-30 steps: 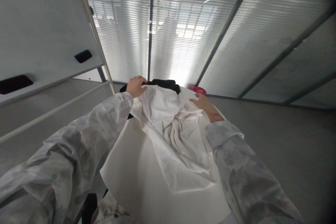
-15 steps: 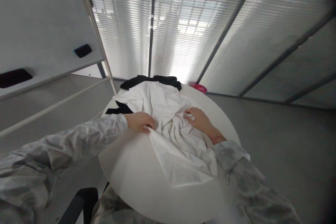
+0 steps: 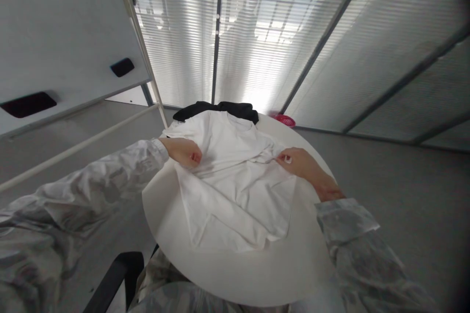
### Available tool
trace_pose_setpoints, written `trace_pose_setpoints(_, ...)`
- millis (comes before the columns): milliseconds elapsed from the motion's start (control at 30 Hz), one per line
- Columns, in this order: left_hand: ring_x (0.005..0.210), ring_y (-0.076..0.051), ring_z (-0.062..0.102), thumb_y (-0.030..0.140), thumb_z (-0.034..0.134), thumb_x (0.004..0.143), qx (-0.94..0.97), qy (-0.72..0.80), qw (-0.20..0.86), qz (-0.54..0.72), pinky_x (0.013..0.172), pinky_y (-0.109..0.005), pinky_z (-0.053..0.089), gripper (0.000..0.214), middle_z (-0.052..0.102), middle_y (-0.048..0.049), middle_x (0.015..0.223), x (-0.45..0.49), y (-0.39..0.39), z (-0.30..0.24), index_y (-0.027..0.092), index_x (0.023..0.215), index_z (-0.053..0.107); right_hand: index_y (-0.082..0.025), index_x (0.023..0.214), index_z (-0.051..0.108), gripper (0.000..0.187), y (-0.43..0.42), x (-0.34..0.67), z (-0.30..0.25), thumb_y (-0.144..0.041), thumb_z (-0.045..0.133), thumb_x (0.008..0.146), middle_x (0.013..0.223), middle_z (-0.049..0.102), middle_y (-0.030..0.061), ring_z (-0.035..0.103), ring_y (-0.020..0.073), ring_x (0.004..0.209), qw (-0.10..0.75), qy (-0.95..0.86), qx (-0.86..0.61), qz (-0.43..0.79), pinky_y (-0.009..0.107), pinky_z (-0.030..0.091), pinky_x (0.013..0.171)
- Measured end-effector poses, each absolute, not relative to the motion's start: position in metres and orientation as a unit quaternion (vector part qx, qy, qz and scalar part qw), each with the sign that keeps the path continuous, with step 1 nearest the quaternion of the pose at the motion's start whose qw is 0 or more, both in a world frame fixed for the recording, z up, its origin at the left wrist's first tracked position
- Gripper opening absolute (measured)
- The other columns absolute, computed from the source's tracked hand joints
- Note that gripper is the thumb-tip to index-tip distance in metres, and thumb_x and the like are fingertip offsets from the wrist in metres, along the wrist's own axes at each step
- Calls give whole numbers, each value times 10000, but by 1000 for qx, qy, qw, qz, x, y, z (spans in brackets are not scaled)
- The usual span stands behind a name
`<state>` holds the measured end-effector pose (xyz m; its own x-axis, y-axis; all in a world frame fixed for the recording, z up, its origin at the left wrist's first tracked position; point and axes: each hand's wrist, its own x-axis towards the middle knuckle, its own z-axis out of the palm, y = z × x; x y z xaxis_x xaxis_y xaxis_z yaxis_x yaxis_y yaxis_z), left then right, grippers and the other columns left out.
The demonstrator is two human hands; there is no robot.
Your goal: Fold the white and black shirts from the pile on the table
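Observation:
A white T-shirt lies spread on a round white table, collar toward the far side. My left hand is closed in a pinch on the shirt's left edge. On the other side, my right hand is closed on the cloth near the right sleeve. The fabric is stretched fairly flat between the two hands. A black garment lies under and behind the shirt's collar at the table's far edge.
A whiteboard on a stand leans at the left. Glass walls with blinds run behind the table. A pink object sits on the floor beyond the table. A dark chair part shows at the near left.
The shirt was bunched in the middle; both hands moved outward, gripped its sides and pulled it flat. The left hand came back from the collar to the left edge.

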<state>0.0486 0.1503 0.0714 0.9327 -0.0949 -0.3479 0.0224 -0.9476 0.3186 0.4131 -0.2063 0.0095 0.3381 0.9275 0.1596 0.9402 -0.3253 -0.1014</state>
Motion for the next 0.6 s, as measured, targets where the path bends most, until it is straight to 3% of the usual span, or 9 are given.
trace_pose_setpoints(100, 1006, -244, 786, 426, 679, 980, 994, -32, 103, -26, 950, -345, 529, 256, 845, -46, 1132, 73, 139, 63, 263, 1114, 823, -210, 1154, 818, 301, -194, 378, 7, -472, 733, 1032, 1196, 839, 125, 758, 322, 1089, 122, -575, -806, -74, 434, 533, 1027)
trace_pose_setpoints(200, 1108, -295, 775, 595, 672, 1009, 997, -19, 48, 61, 1023, -403, 520, 411, 808, -94, 1263, 96, 135, 43, 253, 1201, 793, -206, 1228, 785, 331, -186, 351, -5, -475, 752, 1038, 1264, 818, 137, 762, 317, 1107, 123, -572, -809, -53, 424, 535, 1024)
trace_pose_setpoints(300, 1130, -313, 771, 704, 678, 986, 998, -5, 22, 64, 1051, -433, 524, 537, 771, -114, 1342, 108, 140, 22, 256, 1266, 774, -214, 1252, 755, 232, -189, 345, -19, -298, 711, 1041, 1167, 827, 101, 771, 253, 978, 146, -547, -824, -1, 359, 543, 931)
trace_pose_setpoints(433, 1278, -337, 730, 707, 628, 1019, 997, -3, 2, 71, 1114, -453, 511, 616, 701, -140, 1493, 108, 147, 4, 246, 1418, 714, -211, 1272, 713, 314, -210, 355, -25, -121, 668, 974, 968, 809, 41, 754, 221, 882, 180, -527, -829, 42, 308, 519, 835)
trace_pose_setpoints(533, 1338, -345, 703, 742, 603, 1025, 996, -8, 1, 84, 1149, -459, 496, 670, 682, -150, 1523, 105, 148, 1, 247, 1468, 688, -207, 1265, 723, 306, -226, 355, -20, -159, 714, 964, 948, 802, 41, 750, 233, 882, 152, -542, -826, 24, 325, 518, 864)
trace_pose_setpoints(600, 1335, -348, 704, 785, 583, 1023, 996, -14, 2, 88, 1158, -467, 488, 705, 683, -150, 1523, 105, 147, 3, 253, 1473, 688, -202, 1253, 743, 289, -231, 351, -15, -258, 769, 971, 1060, 819, 82, 762, 258, 964, 132, -548, -826, -5, 349, 524, 929)
